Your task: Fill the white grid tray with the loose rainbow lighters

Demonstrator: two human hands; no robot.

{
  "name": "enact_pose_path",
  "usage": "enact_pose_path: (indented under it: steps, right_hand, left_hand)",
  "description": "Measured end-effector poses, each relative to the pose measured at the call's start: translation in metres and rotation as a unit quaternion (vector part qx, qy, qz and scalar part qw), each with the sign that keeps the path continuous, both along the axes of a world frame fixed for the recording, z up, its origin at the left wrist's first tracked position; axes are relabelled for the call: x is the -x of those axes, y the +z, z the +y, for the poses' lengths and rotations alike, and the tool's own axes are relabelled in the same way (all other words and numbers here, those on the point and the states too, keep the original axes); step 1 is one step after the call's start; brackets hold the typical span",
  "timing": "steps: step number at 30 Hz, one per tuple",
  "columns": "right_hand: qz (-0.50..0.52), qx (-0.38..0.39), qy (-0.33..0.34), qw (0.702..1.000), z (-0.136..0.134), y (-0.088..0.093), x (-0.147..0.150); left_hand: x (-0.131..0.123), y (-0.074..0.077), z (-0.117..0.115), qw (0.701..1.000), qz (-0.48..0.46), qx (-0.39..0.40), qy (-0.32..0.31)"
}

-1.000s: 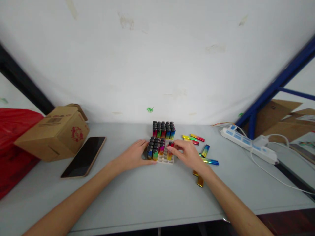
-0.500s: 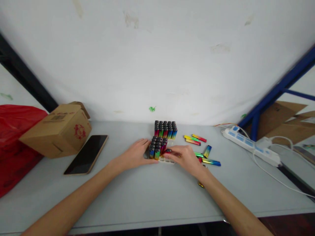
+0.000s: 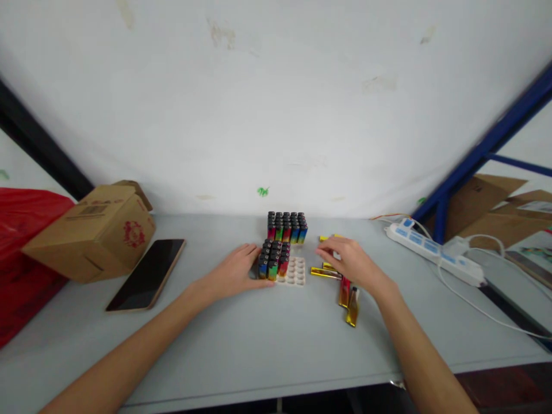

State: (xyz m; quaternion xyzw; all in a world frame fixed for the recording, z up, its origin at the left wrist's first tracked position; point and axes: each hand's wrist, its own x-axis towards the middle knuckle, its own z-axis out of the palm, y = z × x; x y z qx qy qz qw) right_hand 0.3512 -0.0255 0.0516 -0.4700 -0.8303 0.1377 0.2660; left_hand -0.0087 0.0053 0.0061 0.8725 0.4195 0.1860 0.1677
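Note:
My left hand curves around the left side of a block of upright black-topped lighters, thumb along the front and fingers behind. The lighters have shiny blue, green, red and gold bodies. They stand in the left part of a white tray with round holes, whose bare holes show on the right. My right hand hovers over loose lighters to the tray's right, its fingers bent and apart, with no lighter visible in them. Gold lighters lie below its fingertips, and its palm hides others.
Behind the tray stands a second block of lighters. A red-gold lighter and a gold lighter lie nearer me. At left are a phone, a cardboard box and a red bag; a power strip with cables lies right.
My right hand has moved right, from the tray to the loose lighters. A red lighter it held there now stands in the tray. My left hand stays at the block.

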Motion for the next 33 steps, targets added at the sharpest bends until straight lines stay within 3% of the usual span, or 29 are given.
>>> enact_pose_path:
  steps: [5,13,21,29,33]
  right_hand:
    - [-0.038,0.122,-0.007,0.992,0.004,-0.001,-0.043]
    - [-0.048,0.187,-0.002,0.981,0.013,-0.010,-0.033]
    - [-0.088,0.136,-0.029,0.986,0.008,-0.019,-0.028]
    - [0.020,0.019,-0.047,0.999,0.009,-0.016,-0.003]
    - [0.107,0.031,-0.070,0.991,0.011,-0.017,0.015]
  left_hand:
    - [0.001,-0.002,0.001,1.000,0.017,-0.007,0.002]
    - [0.001,0.000,0.000,1.000,0.019,-0.009,0.007]
    - [-0.001,0.002,-0.001,1.000,0.022,-0.009,0.010]
    - [0.000,0.003,-0.001,1.000,0.004,0.000,-0.004]
    - [0.000,0.002,0.000,1.000,0.021,0.006,0.001]
